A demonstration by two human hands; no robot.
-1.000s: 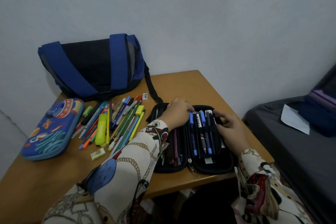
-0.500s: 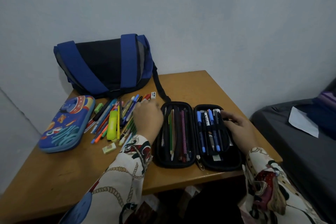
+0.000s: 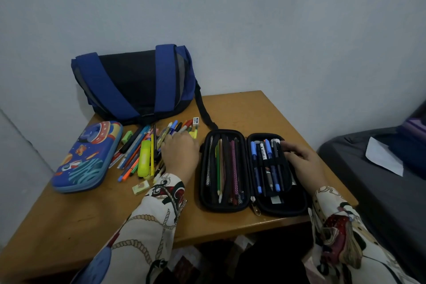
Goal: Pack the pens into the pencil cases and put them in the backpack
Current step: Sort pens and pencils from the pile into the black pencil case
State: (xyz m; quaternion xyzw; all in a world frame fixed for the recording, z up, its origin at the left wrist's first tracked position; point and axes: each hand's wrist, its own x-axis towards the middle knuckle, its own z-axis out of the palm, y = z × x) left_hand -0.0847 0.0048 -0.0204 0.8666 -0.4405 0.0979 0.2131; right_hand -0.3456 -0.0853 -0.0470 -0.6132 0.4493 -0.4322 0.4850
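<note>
1. Nearest us on the wooden table, the black pencil case lies zipped open, its two halves flat side by side.
2. Its left half holds coloured pencils laid lengthwise; its right half holds blue and black pens tucked under an elastic band.
3. Our right hand rests on the right edge of that case, fingers curled over the rim by the pen tops; its grip looks closed on the case's edge.
4. Our left hand lies palm down on the loose pile of pens and markers; whether the fingers are apart or pinching a pen we cannot tell, as the hand hides them.
5. A yellow highlighter lies in that pile, and a small pale eraser sits just in front of it.
6. Left of the pile lies the blue space-themed pencil case, closed.
7. Farthest back, against the wall, the blue and black backpack lies on the table, one strap trailing toward the open case.
</note>
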